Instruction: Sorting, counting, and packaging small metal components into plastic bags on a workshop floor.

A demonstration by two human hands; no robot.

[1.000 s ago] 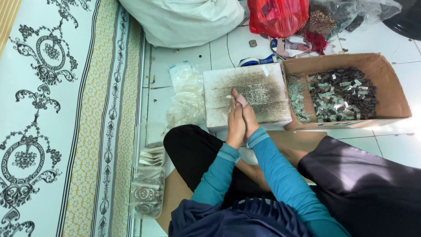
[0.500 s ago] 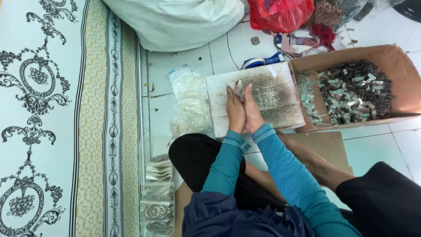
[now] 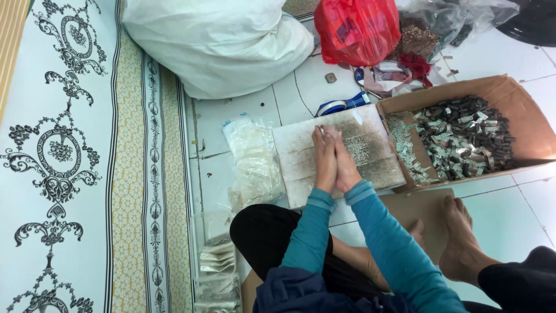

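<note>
My left hand [image 3: 324,159] and my right hand [image 3: 346,163] are pressed side by side over a stained white board [image 3: 370,152] on the tiled floor. Their fingertips meet near the board's far edge around something small and pale that I cannot make out. Both sleeves are teal. An open cardboard box [image 3: 509,95] full of several small grey and dark pieces [image 3: 463,136] lies just right of the board. A heap of clear plastic bags [image 3: 255,165] sits left of the board.
A big white sack [image 3: 214,43], a red plastic bag [image 3: 359,29] and a clear bag stand at the back. Blue tape roll [image 3: 341,105] lies behind the board. Patterned mat [image 3: 69,162] covers the left. Packed clear bags [image 3: 217,266] lie near my knee; bare feet [image 3: 457,240] at right.
The camera view has shifted, so everything sits lower and more to the right. My hands stay pressed together over the board, now lying flatter on it.
</note>
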